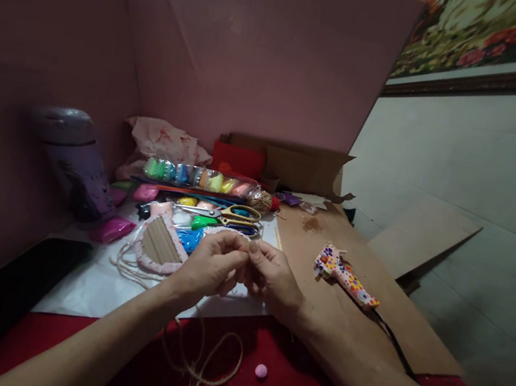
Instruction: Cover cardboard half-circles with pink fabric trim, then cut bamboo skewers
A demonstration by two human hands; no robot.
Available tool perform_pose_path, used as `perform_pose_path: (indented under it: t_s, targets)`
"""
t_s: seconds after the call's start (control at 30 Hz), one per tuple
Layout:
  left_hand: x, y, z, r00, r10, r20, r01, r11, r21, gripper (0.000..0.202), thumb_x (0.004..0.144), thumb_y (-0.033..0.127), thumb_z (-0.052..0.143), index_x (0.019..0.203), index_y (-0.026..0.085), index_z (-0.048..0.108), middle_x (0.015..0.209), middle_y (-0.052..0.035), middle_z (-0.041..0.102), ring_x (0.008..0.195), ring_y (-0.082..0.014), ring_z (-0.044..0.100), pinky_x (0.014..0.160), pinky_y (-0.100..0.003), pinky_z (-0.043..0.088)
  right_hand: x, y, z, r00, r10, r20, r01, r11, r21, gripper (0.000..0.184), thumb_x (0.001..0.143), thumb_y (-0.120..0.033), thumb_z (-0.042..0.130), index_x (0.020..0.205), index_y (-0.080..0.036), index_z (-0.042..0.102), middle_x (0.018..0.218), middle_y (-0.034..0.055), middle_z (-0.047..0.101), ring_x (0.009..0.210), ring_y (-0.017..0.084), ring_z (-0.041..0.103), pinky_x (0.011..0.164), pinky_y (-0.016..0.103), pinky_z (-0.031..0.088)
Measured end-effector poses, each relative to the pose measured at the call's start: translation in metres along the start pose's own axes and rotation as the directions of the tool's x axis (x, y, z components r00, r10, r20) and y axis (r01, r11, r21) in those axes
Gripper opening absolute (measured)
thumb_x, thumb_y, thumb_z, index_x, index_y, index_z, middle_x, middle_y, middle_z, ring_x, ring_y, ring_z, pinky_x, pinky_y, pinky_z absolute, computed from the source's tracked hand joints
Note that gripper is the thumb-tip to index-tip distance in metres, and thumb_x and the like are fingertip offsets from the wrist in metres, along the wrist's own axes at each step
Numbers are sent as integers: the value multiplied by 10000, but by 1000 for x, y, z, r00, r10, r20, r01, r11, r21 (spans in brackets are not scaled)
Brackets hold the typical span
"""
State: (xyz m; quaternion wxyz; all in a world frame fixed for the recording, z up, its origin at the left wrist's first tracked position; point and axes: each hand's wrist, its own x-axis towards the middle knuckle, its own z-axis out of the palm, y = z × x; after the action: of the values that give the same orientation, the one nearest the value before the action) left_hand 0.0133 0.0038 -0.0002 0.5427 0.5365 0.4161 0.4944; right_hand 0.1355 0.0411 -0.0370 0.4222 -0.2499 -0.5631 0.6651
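Observation:
My left hand (221, 260) and my right hand (275, 279) meet at the fingertips over the white sheet, both closed in a pinch. They grip twine (205, 380); its loops hang below my hands onto the red cloth, while the pinched part is mostly hidden by my fingers. Left of my left hand lies a cardboard piece (160, 242) edged with pale pink fabric, with more twine beside it. Another fabric-edged piece (218, 231) shows partly behind my hands. A small pink ball (261, 370) rests on the red cloth below my right hand.
Behind my hands are scissors (234, 215), packs of coloured clay (201, 177) and a twine ball (261, 200). A patterned glue gun (347, 279) with a black cord lies on cardboard (393, 330) at right. A purple bottle (76, 164) stands left.

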Motion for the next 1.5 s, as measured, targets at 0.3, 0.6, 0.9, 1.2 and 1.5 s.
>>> perform_pose_path:
  t_s: [0.3,0.6,0.9,1.2,1.5]
  targets:
    - [4,-3,-8,998,-64,-11,58,959,-276,170,756,241,524,620,142,512,463,41,470,325,-14,307,315,-124,185,1,-6,-2,997,66,-43,-56,977,205,378,784,-525,533,676,-163,538,500,-24,526,352,59,368,333,180,221]
    - [4,-7,-13,983,-1,184,61,944,-325,136,726,223,651,709,109,579,642,-31,624,393,-41,496,336,-126,302,2,-11,-5,933,-137,-332,169,983,70,450,797,-587,490,660,-162,546,463,-35,480,336,54,360,322,182,230]
    - [-29,8,9,581,-246,776,354,935,32,130,765,201,598,821,143,701,850,-115,722,807,-263,688,659,-368,553,8,-16,-13,928,-13,-373,110,964,240,414,720,-566,592,631,-169,511,466,-47,471,335,44,327,332,181,181]
    - [-30,-3,11,692,-299,657,380,925,21,76,713,213,663,754,158,696,607,-23,668,559,-136,630,619,-259,500,3,-18,-6,978,63,-198,-1,954,300,156,718,-334,563,707,-182,529,519,-56,485,369,53,332,343,179,229]
    - [-4,0,-2,999,32,33,-20,947,-321,92,678,131,466,667,151,556,464,11,528,388,-83,423,373,-184,297,2,-15,-4,982,9,-188,26,982,187,338,726,-423,615,576,-176,441,440,-76,398,332,31,284,334,163,188]
